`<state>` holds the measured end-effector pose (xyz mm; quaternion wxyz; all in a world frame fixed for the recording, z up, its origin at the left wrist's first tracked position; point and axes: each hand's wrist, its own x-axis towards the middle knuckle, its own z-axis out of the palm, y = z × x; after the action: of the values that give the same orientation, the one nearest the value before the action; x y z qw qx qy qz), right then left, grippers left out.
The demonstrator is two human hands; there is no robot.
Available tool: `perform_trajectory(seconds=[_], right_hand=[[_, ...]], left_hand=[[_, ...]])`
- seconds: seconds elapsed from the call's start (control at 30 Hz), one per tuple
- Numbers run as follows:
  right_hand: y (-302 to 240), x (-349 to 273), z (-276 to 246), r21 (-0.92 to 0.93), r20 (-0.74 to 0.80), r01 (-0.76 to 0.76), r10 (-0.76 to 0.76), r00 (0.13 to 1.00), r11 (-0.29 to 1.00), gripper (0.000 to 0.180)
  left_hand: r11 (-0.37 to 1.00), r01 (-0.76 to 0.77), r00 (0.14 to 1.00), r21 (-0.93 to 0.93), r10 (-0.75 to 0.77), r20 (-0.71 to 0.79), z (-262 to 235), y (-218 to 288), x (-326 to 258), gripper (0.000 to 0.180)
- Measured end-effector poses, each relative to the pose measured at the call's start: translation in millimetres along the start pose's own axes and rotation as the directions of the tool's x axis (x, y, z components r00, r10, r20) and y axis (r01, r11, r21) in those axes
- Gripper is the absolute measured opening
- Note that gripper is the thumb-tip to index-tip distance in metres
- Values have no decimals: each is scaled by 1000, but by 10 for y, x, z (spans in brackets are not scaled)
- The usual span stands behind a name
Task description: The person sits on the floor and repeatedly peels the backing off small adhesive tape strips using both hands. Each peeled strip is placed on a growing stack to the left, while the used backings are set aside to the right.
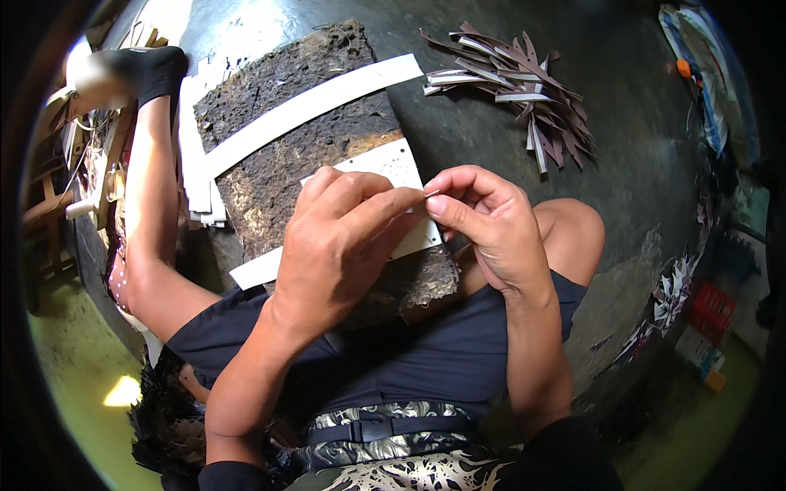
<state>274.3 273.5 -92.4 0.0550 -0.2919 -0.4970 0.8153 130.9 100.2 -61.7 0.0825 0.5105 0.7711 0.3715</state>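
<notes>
While pinched by both hands — white strip

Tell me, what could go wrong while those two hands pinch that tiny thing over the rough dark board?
The thin piece pinched between left hand and right hand might slip and vanish on the dark board. A forearm could nudge the white strip lying loose across that board.
</notes>
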Motion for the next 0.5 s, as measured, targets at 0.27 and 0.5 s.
perform_trajectory(seconds=[0.27, 0.5], right_hand=[[-63, -39, 78, -168, -54, 41, -51, 997, 985, 15], [-88, -18, 120, -172, -106, -22, 4, 994, 985, 17]], left_hand=[[999, -41, 999, 31, 41, 12, -12, -25, -68, 34], [995, -105, 994, -4, 105, 12, 20, -62, -106, 38]])
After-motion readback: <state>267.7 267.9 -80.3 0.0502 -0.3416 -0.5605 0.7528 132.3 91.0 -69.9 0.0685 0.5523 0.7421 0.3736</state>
